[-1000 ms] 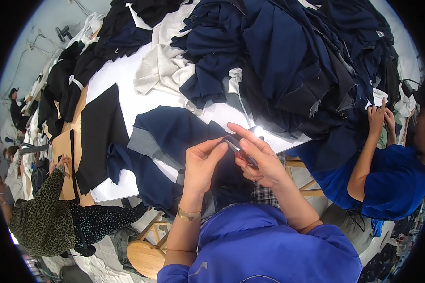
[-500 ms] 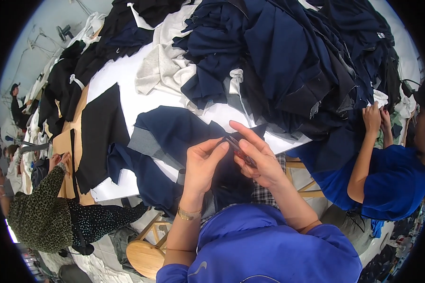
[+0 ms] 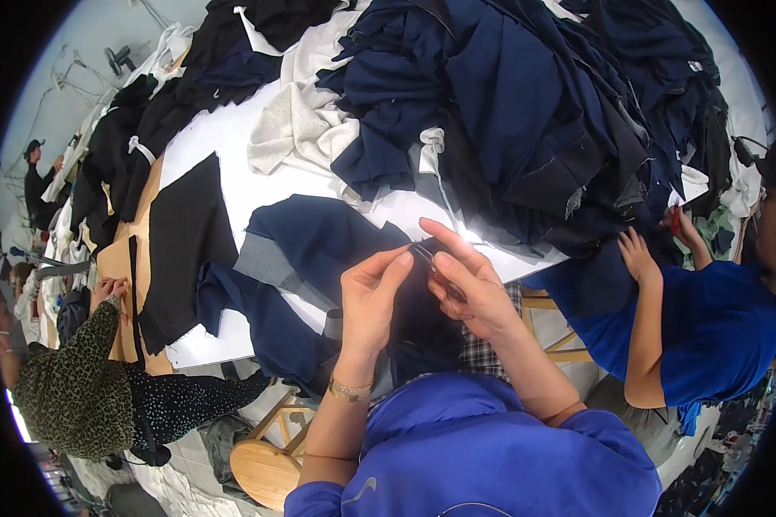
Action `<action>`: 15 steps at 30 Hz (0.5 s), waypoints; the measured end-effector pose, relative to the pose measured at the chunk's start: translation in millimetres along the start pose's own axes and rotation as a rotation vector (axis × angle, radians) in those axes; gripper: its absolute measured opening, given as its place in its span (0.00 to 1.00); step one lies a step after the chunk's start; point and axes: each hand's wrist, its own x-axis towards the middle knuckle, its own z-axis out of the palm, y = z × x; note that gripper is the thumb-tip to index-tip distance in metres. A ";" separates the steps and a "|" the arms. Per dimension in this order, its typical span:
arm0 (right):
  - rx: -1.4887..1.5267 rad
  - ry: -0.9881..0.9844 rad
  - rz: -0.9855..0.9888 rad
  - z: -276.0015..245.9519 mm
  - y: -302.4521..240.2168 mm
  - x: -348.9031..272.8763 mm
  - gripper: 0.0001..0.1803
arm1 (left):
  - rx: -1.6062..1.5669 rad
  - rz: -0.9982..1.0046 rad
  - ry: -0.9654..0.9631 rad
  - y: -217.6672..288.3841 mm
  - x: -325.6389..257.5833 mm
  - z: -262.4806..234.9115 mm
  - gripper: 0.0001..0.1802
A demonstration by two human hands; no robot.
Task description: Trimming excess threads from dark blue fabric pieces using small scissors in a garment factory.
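My left hand (image 3: 372, 289) is closed in a pinch, thumb against forefinger, at an edge of navy fabric. In my right hand (image 3: 474, 289) is a pair of small scissors (image 3: 441, 274) with a red handle, its dark blades reaching toward my left fingertips. The forefinger of that hand stretches out above the blades. The navy fabric piece (image 3: 306, 237), with a grey underside showing at one part, spreads from the white tabletop (image 3: 200, 138) down over its near edge below my hands. My fingers hide the exact spot where the blades meet the cloth.
A large heap of navy fabric (image 3: 509, 95) covers the far side. Light grey cloth (image 3: 306, 121) and a black panel (image 3: 185, 250) lie to its left. A wooden stool (image 3: 267, 470) stands lower left. Co-workers sit on both sides; the right one's hand (image 3: 640, 257) touches navy cloth.
My hands have barely moved; the navy cloth's corner beyond my right fingers has dropped from sight. The right co-worker's hands have moved lower and apart, showing a red-handled tool.
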 end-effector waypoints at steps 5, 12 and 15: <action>-0.018 0.008 0.011 -1.0 -1.1 2.1 0.24 | -0.068 -0.041 -0.007 0.0 3.6 -1.1 0.10; -0.027 0.030 0.023 -1.9 -2.4 3.2 0.24 | -0.050 -0.047 -0.018 2.4 5.8 1.0 0.09; 0.012 0.007 0.016 -2.4 -1.2 2.8 0.24 | -0.001 -0.041 -0.019 2.6 5.6 1.5 0.09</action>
